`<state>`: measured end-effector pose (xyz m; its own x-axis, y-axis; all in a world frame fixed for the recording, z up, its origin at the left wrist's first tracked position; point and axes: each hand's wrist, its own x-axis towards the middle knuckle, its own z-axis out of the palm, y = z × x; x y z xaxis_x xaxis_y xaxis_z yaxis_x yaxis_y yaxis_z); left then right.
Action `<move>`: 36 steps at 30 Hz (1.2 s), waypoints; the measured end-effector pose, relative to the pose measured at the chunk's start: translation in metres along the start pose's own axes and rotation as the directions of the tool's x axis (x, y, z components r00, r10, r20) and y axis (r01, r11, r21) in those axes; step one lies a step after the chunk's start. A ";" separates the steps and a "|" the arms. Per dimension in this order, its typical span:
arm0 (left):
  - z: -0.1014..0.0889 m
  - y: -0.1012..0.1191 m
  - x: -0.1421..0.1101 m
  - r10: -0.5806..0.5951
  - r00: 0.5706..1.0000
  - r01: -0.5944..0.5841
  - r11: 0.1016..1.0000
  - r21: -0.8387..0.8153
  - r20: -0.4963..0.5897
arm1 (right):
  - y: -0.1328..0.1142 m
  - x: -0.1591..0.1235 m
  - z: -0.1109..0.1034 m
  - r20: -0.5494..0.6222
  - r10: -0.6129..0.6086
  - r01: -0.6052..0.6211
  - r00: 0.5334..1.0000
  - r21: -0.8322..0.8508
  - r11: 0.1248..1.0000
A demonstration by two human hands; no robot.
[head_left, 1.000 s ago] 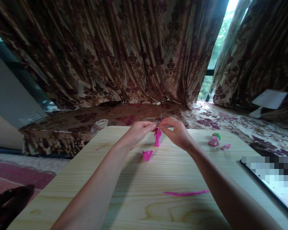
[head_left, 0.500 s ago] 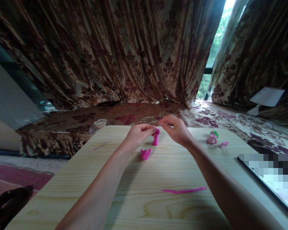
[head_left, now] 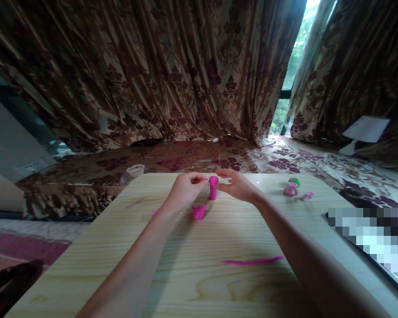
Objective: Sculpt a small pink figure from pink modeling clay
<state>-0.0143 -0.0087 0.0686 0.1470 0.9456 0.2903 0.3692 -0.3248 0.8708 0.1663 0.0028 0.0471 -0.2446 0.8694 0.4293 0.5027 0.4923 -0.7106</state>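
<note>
Delicately, both wrists angle inward toward the pink figure (head_left: 213, 191).

This looks like a room in a home. Long floral curtains (head_left: 172, 75) hang across the far side, and through a gap between them a window (head_left: 280, 115) shows green foliage. Below runs a broad ledge (head_left: 146, 154) draped in matching floral fabric with a gathered skirt, and a small white-shaded lamp (head_left: 366, 129) stands on its right part. A wall socket (head_left: 33, 166) sits low at the left, above pink and white bedding-like fabric (head_left: 26, 240). The table (head_left: 185, 282) has a pale wood-grain top.
</note>
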 end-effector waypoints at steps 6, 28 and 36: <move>-0.001 0.000 -0.001 0.020 0.998 -0.023 0.999 0.047 0.056 | -0.005 -0.001 -0.004 0.004 0.015 -0.015 1.000 -0.001 1.000; 0.000 -0.008 0.000 0.017 0.996 -0.025 0.996 0.090 0.091 | -0.017 0.009 0.007 -0.069 0.039 -0.051 0.997 -0.173 0.984; 0.001 -0.011 0.001 0.020 0.997 -0.025 0.997 0.079 0.070 | -0.016 0.008 0.008 -0.120 0.030 -0.055 0.992 -0.214 0.975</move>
<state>-0.0172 -0.0046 0.0594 0.2182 0.9351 0.2791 0.4367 -0.3493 0.8290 0.1498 0.0024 0.0569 -0.1283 0.8724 0.4717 0.6813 0.4231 -0.5973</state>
